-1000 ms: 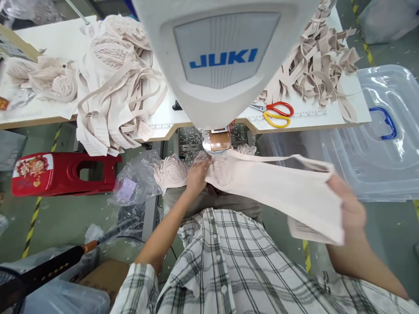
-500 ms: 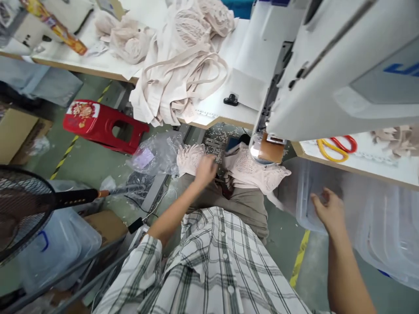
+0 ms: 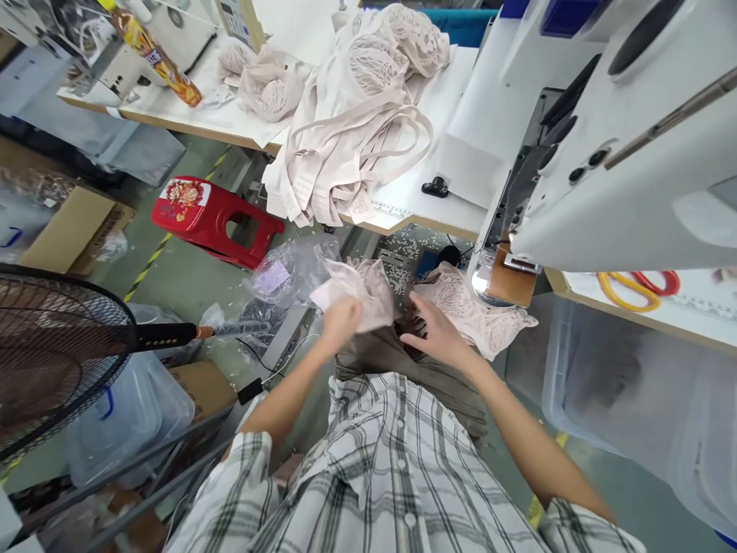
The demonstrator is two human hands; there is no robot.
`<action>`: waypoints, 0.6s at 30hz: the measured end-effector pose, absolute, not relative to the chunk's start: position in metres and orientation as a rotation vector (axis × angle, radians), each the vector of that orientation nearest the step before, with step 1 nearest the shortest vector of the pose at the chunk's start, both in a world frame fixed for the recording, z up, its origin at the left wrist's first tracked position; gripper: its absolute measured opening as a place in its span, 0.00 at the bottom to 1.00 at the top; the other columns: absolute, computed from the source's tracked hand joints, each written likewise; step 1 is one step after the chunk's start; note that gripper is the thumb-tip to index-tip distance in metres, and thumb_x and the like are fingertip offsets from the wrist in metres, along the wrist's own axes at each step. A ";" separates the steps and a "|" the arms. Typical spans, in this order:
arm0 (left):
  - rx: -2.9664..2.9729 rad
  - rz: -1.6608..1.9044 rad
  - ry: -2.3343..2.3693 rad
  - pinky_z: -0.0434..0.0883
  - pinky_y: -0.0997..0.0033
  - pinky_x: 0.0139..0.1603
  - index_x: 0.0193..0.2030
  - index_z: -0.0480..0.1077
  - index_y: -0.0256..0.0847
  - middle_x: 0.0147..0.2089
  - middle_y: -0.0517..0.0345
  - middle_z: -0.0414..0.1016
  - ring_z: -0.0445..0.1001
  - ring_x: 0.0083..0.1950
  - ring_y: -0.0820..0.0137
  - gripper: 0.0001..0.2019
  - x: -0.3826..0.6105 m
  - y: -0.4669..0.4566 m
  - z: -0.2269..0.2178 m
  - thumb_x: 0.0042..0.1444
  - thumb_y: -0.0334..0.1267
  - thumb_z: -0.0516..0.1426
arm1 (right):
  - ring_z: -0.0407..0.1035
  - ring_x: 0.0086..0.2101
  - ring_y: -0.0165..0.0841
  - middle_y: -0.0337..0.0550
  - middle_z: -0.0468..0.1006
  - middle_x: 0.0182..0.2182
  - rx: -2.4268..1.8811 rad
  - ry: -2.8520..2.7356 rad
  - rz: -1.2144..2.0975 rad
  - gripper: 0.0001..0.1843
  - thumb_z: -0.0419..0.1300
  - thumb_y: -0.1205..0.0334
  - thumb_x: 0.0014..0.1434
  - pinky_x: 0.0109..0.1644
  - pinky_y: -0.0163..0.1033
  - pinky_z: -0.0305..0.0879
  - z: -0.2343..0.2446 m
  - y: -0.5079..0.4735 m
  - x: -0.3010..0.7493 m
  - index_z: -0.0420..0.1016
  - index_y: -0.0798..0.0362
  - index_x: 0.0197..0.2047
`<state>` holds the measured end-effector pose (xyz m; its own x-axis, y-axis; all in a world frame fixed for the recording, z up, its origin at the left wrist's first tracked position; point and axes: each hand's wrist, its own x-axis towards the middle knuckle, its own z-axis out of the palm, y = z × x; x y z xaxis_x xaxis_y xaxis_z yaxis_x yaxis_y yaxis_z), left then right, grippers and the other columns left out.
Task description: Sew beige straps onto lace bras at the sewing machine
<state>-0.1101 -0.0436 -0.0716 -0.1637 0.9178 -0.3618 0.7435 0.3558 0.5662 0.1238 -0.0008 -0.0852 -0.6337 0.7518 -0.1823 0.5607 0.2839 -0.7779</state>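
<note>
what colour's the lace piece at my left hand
The lace piece is pale pink, seen in the head view.

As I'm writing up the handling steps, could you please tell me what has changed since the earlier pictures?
The right hand released the long pale pink fabric panel and came inward, open. The left hand moved left and now grips the pale pink lace piece there. The camera view swung left. The red plastic stool and the pale pink fabric heap on the white table stayed put.
</note>
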 end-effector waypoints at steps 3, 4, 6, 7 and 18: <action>1.454 0.459 1.712 0.64 0.72 0.28 0.27 0.71 0.39 0.22 0.62 0.70 0.69 0.27 0.71 0.16 -0.073 -0.061 -0.061 0.63 0.46 0.57 | 0.76 0.42 0.44 0.49 0.82 0.44 -0.961 -2.492 1.411 0.21 0.62 0.47 0.60 0.43 0.48 0.74 -0.077 -0.007 0.124 0.78 0.51 0.50; 1.463 0.508 1.663 0.65 0.72 0.29 0.28 0.71 0.39 0.24 0.61 0.72 0.69 0.29 0.71 0.15 -0.063 -0.061 -0.058 0.63 0.46 0.57 | 0.76 0.38 0.42 0.45 0.83 0.39 -0.894 -2.494 1.413 0.16 0.60 0.48 0.63 0.40 0.46 0.74 -0.070 -0.011 0.131 0.79 0.49 0.46; 1.344 0.662 1.541 0.67 0.72 0.36 0.33 0.73 0.40 0.33 0.58 0.76 0.72 0.36 0.68 0.10 -0.045 -0.050 -0.055 0.58 0.45 0.61 | 0.76 0.39 0.38 0.43 0.81 0.39 -0.859 -2.454 1.329 0.13 0.58 0.51 0.67 0.41 0.45 0.75 -0.051 -0.020 0.157 0.79 0.49 0.45; 1.243 0.719 1.446 0.68 0.71 0.39 0.35 0.74 0.40 0.35 0.57 0.77 0.73 0.39 0.67 0.11 -0.036 -0.041 -0.054 0.54 0.45 0.64 | 0.75 0.42 0.37 0.44 0.80 0.44 -0.888 -2.434 1.274 0.14 0.58 0.52 0.67 0.45 0.46 0.75 -0.039 -0.024 0.173 0.78 0.50 0.48; 1.053 0.640 0.952 0.68 0.70 0.36 0.30 0.66 0.41 0.28 0.60 0.68 0.68 0.31 0.70 0.24 0.063 -0.005 -0.037 0.57 0.63 0.57 | 0.74 0.33 0.32 0.41 0.81 0.34 -1.565 -2.159 0.861 0.17 0.58 0.47 0.66 0.38 0.39 0.70 0.026 0.015 0.317 0.78 0.53 0.43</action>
<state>0.0626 -0.0050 -0.0367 0.4643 0.8190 -0.3373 -0.0035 0.3825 0.9239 0.3171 0.0153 0.0262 -0.3367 0.9385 -0.0766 0.7339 0.2106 -0.6458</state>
